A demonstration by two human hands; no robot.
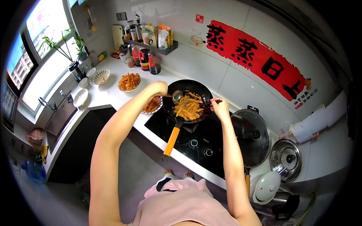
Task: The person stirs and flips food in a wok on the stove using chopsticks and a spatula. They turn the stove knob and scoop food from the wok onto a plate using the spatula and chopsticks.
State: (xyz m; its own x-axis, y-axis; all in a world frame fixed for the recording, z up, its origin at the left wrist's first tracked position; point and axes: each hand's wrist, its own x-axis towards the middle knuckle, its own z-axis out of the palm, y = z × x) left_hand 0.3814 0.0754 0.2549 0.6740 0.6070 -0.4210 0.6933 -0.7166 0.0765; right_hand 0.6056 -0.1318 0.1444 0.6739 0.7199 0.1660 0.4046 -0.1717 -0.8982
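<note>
Golden fried strips (188, 107) lie in oil in a black wok (201, 87) on the cooktop, its wooden handle (171, 141) pointing toward me. My left hand (161, 89) is closed at the wok's left rim around the handle of a metal ladle (177, 96), though its fingers are mostly hidden. The ladle's bowl hangs over the left side of the strips. At the right rim, my right hand (220, 107) pinches dark chopsticks (206, 105) whose tips reach into the strips. Below my left forearm, a patterned bowl of fried strips (152, 105) is partly covered.
Another plate of fried strips (129, 81) stands farther back on the counter. A large glass lid (250, 137) leans right of the cooktop (188, 141), beside steel lids (286, 160) and a white lidded pot (267, 186). Sauce bottles (144, 59) stand below a wall shelf (151, 45).
</note>
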